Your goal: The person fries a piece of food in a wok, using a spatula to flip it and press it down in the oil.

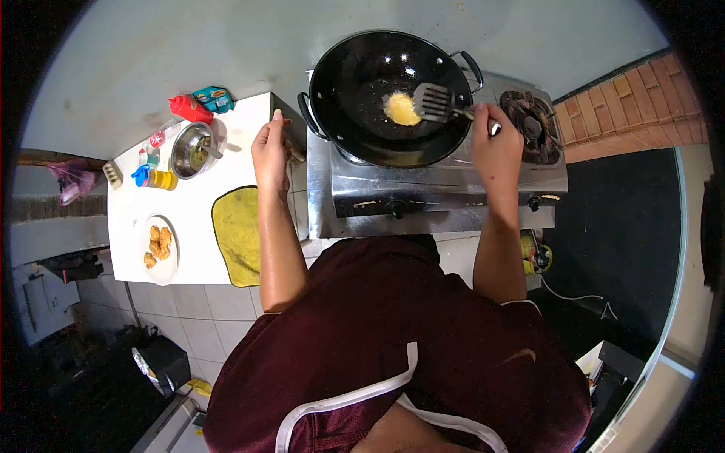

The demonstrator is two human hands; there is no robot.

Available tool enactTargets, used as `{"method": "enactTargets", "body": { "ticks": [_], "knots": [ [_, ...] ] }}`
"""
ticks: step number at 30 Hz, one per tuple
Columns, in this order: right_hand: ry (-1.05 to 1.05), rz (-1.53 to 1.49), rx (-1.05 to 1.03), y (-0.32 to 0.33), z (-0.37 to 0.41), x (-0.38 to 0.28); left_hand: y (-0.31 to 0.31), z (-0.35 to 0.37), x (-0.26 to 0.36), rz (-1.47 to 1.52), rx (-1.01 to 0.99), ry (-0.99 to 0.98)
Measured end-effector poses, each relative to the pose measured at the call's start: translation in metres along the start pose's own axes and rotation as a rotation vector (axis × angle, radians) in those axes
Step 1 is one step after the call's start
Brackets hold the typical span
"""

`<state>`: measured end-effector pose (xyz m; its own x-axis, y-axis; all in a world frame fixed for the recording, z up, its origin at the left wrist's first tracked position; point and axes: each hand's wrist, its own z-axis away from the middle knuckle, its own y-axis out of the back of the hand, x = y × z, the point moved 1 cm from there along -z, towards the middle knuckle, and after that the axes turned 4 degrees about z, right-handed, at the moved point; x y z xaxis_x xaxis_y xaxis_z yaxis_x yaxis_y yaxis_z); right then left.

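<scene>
A black wok (355, 68) stands on the left side of a metal gas stove (438, 215). One yellow, frying piece (402, 109) lies in its middle. My right hand (496, 140) is wrapped round the handle of a slotted spatula (434, 102), whose blade is at the right edge of the piece. Left of the wok, my left hand (270, 155) is raised near the edge of the white table (196, 211). Its fingers are pressed together, and nothing shows in them.
On the table are a steel bowl (181, 151) with a utensil, a yellow bottle (162, 180), red (190, 109) and teal (214, 99) packages, a plate (162, 272) of fried pieces and a yellow cloth (238, 234). A second burner (531, 124) is at right.
</scene>
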<state>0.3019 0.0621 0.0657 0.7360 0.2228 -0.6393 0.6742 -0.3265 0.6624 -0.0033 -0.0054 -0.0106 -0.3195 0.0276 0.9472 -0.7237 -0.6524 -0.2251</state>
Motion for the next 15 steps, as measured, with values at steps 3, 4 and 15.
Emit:
{"method": "enactTargets", "body": {
  "ticks": [3,4,15],
  "knots": [
    [0.018,0.020,0.033,-0.007,-0.003,0.002,-0.003,0.002,-0.001,0.004,-0.021,0.002],
    [0.071,-0.011,0.064,-0.012,-0.002,0.002,-0.005,0.003,-0.001,0.003,-0.024,0.001],
    [0.080,0.039,0.090,-0.011,-0.003,0.006,-0.001,0.004,-0.004,0.013,-0.034,0.002]
  ]
}}
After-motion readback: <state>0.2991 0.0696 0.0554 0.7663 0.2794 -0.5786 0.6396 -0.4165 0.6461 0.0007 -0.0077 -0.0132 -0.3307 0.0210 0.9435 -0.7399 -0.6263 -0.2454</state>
